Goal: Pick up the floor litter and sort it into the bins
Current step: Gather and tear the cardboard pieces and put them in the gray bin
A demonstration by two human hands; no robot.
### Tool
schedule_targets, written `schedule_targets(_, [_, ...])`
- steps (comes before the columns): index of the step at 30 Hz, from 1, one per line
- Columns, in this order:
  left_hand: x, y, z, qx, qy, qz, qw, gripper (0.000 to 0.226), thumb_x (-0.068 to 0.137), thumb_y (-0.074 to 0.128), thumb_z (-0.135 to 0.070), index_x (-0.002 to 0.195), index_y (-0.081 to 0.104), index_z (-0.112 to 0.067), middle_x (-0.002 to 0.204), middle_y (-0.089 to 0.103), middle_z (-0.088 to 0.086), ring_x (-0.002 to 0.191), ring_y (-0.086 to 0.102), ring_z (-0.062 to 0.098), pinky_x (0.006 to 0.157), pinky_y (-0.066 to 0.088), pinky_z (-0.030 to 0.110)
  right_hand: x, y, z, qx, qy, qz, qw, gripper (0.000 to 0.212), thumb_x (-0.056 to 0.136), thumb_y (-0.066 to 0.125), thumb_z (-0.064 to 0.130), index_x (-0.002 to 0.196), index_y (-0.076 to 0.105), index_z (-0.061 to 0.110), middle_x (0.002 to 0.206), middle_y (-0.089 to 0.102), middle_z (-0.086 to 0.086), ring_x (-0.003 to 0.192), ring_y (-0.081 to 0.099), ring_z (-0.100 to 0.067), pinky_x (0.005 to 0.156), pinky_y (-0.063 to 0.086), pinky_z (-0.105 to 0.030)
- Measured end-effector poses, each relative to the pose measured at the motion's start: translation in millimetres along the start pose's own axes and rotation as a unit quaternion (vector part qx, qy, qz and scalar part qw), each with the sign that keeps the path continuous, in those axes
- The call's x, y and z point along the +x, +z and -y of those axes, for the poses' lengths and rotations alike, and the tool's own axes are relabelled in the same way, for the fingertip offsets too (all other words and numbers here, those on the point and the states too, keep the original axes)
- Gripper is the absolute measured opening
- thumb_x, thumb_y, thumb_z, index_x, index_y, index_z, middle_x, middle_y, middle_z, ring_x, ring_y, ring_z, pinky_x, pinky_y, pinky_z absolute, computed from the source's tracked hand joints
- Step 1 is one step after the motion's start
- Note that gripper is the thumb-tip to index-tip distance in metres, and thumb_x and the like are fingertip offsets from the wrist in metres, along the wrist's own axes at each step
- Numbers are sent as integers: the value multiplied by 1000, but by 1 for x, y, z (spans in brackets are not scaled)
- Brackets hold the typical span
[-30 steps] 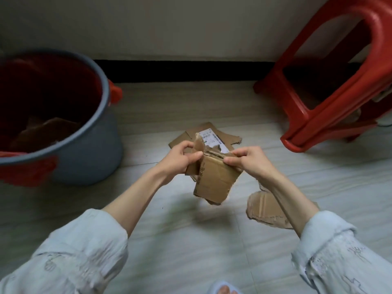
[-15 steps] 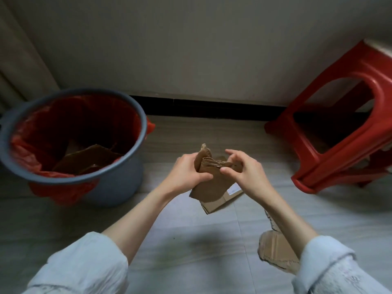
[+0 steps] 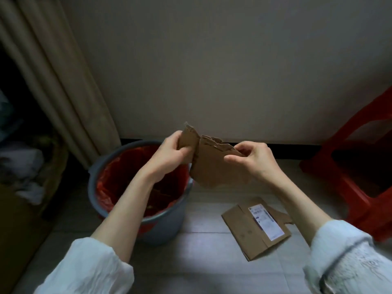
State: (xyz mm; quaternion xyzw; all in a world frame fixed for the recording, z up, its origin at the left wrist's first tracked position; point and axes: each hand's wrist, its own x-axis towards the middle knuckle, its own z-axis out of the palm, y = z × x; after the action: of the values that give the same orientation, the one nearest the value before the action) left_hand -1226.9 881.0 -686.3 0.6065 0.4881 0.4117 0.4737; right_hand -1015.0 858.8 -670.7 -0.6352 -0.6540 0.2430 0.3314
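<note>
**Torn cardboard held over the bin**

My left hand gripped a small scrap of torn cardboard, fingers curled round its lower edge so the ragged tip stood up above my knuckles. My right hand pinched the larger torn piece by its frayed top edge, thumb below and fingertips bent over the top; the rest of that piece hung down beneath my grip. The two pieces met, or nearly met, between my hands; I could not tell whether they were joined there. Both were held in the air, the small one above the grey bin, the larger one just past its right rim.

The bin stood on the pale tiled floor and was lined with a red bag; brown pieces lay dimly inside it. To the bin's right, flat on the tiles and apart from it, lay a flattened cardboard box with a white shipping label on its upper face.

Behind stood a plain wall with a dark skirting strip. A beige curtain hung at the left, a red plastic stool stood at the right, and my light sleeves were pushed up my forearms.
</note>
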Motion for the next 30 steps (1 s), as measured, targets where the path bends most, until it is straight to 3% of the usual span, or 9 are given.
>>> schedule_targets(2, [1, -41, 7, 7, -39, -83, 996, 24, 89, 54, -3, 110, 53, -16, 109, 65, 6, 101, 62, 17, 92, 49, 35, 4, 16, 15, 56, 11, -23, 998, 17, 71, 79, 30, 79, 71, 18, 71, 66, 3, 78, 63, -18, 75, 53, -36])
schedule_targets(4, [-6, -79, 19, 19, -85, -166, 982, 20, 88, 56, -3, 104, 54, -15, 103, 65, 7, 96, 62, 20, 84, 51, 34, 9, 36, 32, 96, 15, -48, 994, 17, 71, 80, 29, 77, 71, 16, 69, 66, 1, 74, 62, -18, 76, 53, -39])
schedule_targets(7, [-14, -110, 45, 41, -146, -219, 964, 17, 85, 62, -2, 97, 58, -13, 103, 64, 13, 93, 60, 26, 75, 48, 34, 15, 57, 49, 113, 12, -76, 991, 19, 69, 80, 30, 76, 71, 15, 69, 67, -1, 73, 62, -19, 76, 53, -40])
schedule_targets(13, [-20, -111, 75, 159, -192, -122, 961, 31, 82, 67, -8, 112, 63, -16, 102, 62, 4, 101, 59, 21, 80, 45, 29, 14, 86, 54, 121, 24, -82, 989, 16, 68, 81, 29, 75, 71, 19, 70, 68, -1, 73, 63, -20, 76, 54, -42])
schedule_targets(18, [-18, -107, 93, 291, -236, -100, 922, 28, 81, 66, -15, 108, 66, -24, 103, 66, 4, 97, 62, 22, 85, 52, 35, 15, 94, 53, 113, 34, -72, 990, 18, 69, 80, 30, 79, 73, 18, 74, 70, -2, 77, 64, -19, 76, 54, -43])
schedule_targets(23, [-16, -116, 93, 284, -257, -38, 923, 24, 79, 70, -13, 100, 64, -22, 88, 64, 0, 84, 61, 14, 76, 51, 31, 16, 100, 51, 113, 36, -78, 990, 21, 69, 80, 30, 82, 74, 15, 76, 71, -3, 79, 66, -23, 75, 55, -45])
schedule_targets(26, [-17, -116, 90, 309, -251, -4, 917, 23, 78, 70, -13, 98, 63, -21, 93, 64, 1, 87, 61, 16, 77, 51, 31, 18, 105, 53, 120, 41, -86, 988, 19, 69, 80, 28, 81, 73, 15, 75, 70, -2, 76, 65, -20, 78, 54, -45])
schedule_targets(30, [-18, -129, 80, 248, -199, -25, 948, 18, 82, 66, -13, 94, 64, -27, 87, 64, -7, 78, 59, 5, 64, 45, 21, 17, 112, 59, 118, 30, -82, 989, 21, 70, 80, 29, 84, 73, 15, 76, 70, -2, 79, 66, -24, 77, 54, -45])
